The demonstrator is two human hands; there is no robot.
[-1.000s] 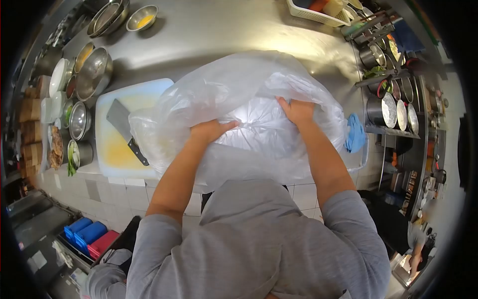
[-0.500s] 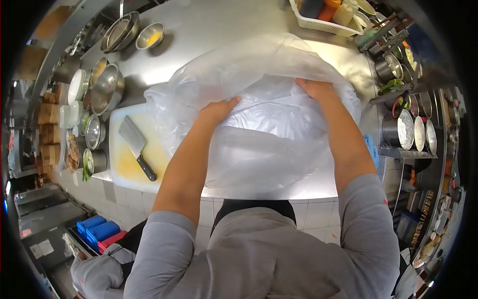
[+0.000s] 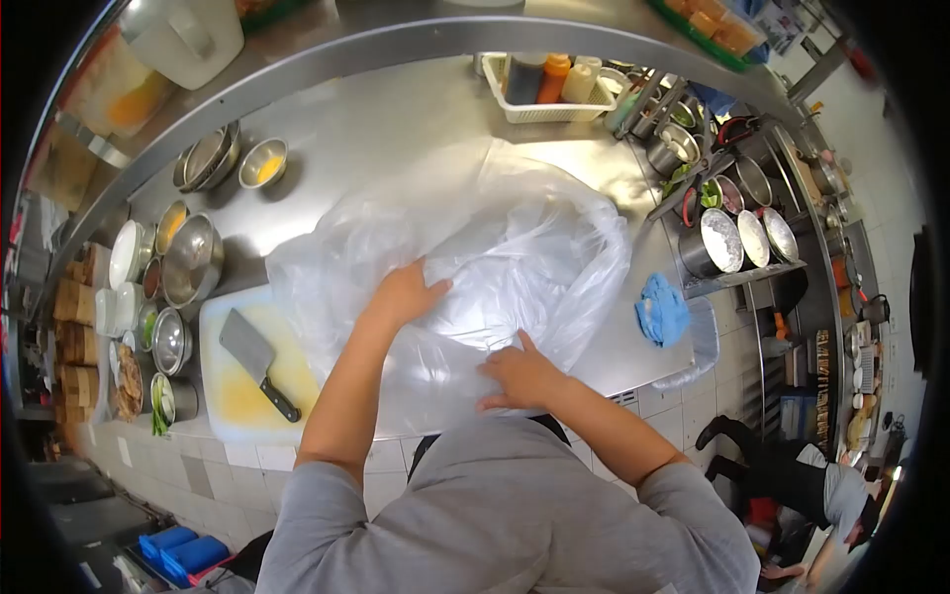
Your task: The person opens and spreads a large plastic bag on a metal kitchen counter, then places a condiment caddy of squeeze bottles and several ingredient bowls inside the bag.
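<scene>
A large clear plastic bag (image 3: 584, 233) lies spread over the steel counter, its mouth wide and folded white plastic showing inside. My left hand (image 3: 404, 294) rests on the bag's left side, thumb and fingers apart. Closer to my body, my right hand (image 3: 524, 374) is over the bag's near edge with its fingers spread. Neither hand shows a clear grip on the plastic. Left of the bag, a cleaver (image 3: 249, 346) with a black handle lies on a stained white cutting board (image 3: 223, 401); the bag overlaps the board's edge.
Metal bowls (image 3: 193, 259) line the counter's left side. A white basket (image 3: 549, 112) of sauce bottles stands at the back. A blue cloth (image 3: 662, 310) lies near the right edge. Pots (image 3: 720, 243) stand farther right. A shelf edge (image 3: 396, 51) crosses above. Another person (image 3: 807, 480) is lower right.
My right hand has come from the bag's far right side to its near edge, fingers spreading. My left hand stays at the left side. The view has shifted, showing the shelf and blue cloth.
</scene>
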